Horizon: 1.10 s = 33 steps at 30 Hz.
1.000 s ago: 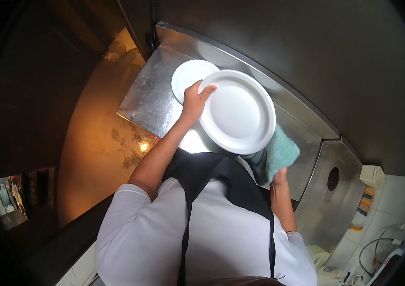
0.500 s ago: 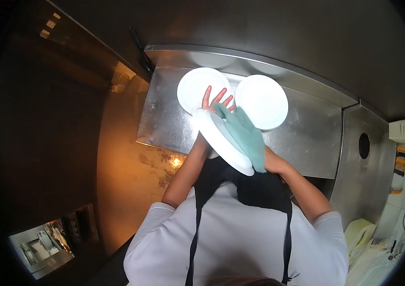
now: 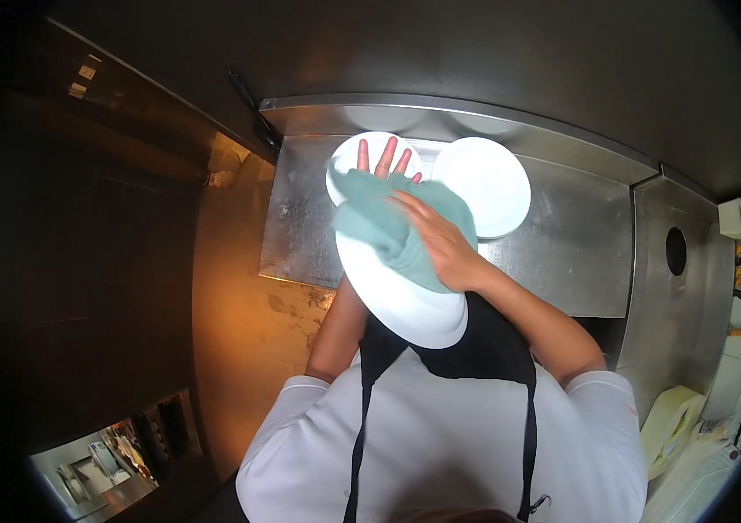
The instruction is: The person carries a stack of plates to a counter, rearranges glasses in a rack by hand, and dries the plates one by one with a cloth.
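Holds a white oval plate (image 3: 405,305) in the air, between the steel worktop (image 3: 566,227) and the black apron (image 3: 488,349). Slants its long axis from upper left down to lower right, with the lower end pointing at the apron and the upper end pointing at the worktop. Keeps this plate tilted, not level. Looks plain, smooth and bright white along the uncovered lower part, with a rounded edge. Cannot tell the upper face from the underside here.

Supports the plate from behind with the left hand (image 3: 386,162), fingers stretched straight and well apart, showing beyond the upper end. Cannot tell the hold of palm and thumb, hidden by cloth and plate. Lays the right hand (image 3: 444,248) over a teal cloth (image 3: 379,222), against the upper part of the plate, fingers lightly bent and pointing to upper left. Cannot tell whether pinching this loosely bunched, partly blurred cloth or only pressing on it.

Lying flat on the worktop behind: a rear left plate (image 3: 346,150), white, partly hidden by fingers and cloth, and just beside it a white rear right plate (image 3: 482,185).
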{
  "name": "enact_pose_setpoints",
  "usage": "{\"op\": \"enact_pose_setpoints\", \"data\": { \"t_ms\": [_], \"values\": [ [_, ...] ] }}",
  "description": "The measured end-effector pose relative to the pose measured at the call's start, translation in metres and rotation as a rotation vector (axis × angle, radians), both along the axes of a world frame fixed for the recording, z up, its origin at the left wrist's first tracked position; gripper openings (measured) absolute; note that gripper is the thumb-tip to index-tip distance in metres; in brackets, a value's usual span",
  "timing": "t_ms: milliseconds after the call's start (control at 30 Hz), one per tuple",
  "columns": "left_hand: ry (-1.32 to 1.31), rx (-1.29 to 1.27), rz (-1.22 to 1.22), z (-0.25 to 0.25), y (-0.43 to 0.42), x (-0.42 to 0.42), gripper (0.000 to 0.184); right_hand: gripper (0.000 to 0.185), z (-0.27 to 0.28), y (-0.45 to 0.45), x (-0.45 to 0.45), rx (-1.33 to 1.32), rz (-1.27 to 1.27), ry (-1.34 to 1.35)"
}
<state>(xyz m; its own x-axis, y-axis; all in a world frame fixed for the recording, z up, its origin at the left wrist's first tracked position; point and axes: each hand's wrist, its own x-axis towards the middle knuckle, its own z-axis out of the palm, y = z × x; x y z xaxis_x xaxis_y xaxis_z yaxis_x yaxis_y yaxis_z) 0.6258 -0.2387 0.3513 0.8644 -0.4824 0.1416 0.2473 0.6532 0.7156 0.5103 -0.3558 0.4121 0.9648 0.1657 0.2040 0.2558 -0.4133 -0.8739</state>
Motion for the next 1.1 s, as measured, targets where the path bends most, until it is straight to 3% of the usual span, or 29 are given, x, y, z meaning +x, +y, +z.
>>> {"op": "enact_pose_setpoints", "data": {
  "t_ms": [67, 133, 200, 267, 300, 400, 467, 667, 700, 800, 833, 867, 933, 967, 1000, 1100],
  "values": [
    [0.062, 0.024, 0.035, -0.004, 0.002, 0.005, 0.072, 0.055, -0.048, -0.011, -0.031, -0.065, -0.063, 0.071],
    [0.038, 0.067, 0.081, 0.002, 0.008, 0.003, 0.079, 0.056, -0.002, -0.025, -0.061, 0.045, 0.030, 0.470],
    [0.062, 0.015, -0.001, -0.003, 0.019, 0.009, 0.080, 0.053, 0.016, -0.039, -0.087, -0.198, 0.228, 0.396],
    [0.076, -0.040, -0.094, -0.005, 0.024, 0.015, 0.081, 0.048, 0.057, -0.030, -0.097, -0.126, 0.175, 0.273],
    [0.129, 0.062, -0.086, 0.003, 0.023, 0.014, 0.084, 0.046, 0.068, -0.023, -0.098, -0.086, 0.141, 0.213],
    [-0.028, 0.046, -0.215, 0.008, 0.021, 0.008, 0.084, 0.048, 0.069, -0.006, -0.071, -0.110, 0.195, -0.088],
    [-0.757, 0.792, -0.077, 0.002, 0.027, 0.020, 0.079, 0.051, 0.067, 0.009, -0.026, -0.062, 0.173, -0.187],
    [0.142, -0.275, 0.014, -0.005, 0.022, 0.012, 0.071, 0.054, -0.009, 0.014, 0.031, 0.158, 0.077, -0.034],
    [0.209, -0.018, 0.246, 0.022, 0.012, -0.001, 0.075, 0.055, -0.022, 0.013, 0.024, 0.135, 0.084, 0.013],
    [-0.264, 0.067, 0.300, -0.016, 0.035, 0.010, 0.067, 0.056, -0.036, 0.001, -0.002, 0.200, 0.115, 0.403],
    [-0.381, 0.190, 0.324, -0.022, 0.044, 0.009, 0.056, 0.056, -0.038, -0.004, -0.009, 0.242, 0.127, 0.569],
    [-0.358, 0.207, 0.417, -0.050, 0.050, 0.016, 0.046, 0.056, -0.046, -0.011, -0.017, 0.239, 0.142, 0.619],
    [-0.265, 0.286, 0.340, -0.059, 0.073, 0.021, 0.052, 0.057, -0.057, -0.021, -0.027, 0.263, 0.129, 0.687],
    [-0.131, 0.448, 0.483, -0.077, 0.077, 0.024, 0.059, 0.057, -0.056, -0.023, -0.029, 0.292, 0.098, 0.706],
    [-0.080, 0.622, 0.616, -0.043, 0.070, 0.017, 0.057, 0.058, -0.043, -0.023, -0.030, 0.360, 0.017, 0.697],
    [0.168, 0.810, 0.622, -0.043, 0.079, 0.032, 0.057, 0.060, -0.035, -0.025, -0.040, 0.603, -0.252, 0.641]
  ]
}}
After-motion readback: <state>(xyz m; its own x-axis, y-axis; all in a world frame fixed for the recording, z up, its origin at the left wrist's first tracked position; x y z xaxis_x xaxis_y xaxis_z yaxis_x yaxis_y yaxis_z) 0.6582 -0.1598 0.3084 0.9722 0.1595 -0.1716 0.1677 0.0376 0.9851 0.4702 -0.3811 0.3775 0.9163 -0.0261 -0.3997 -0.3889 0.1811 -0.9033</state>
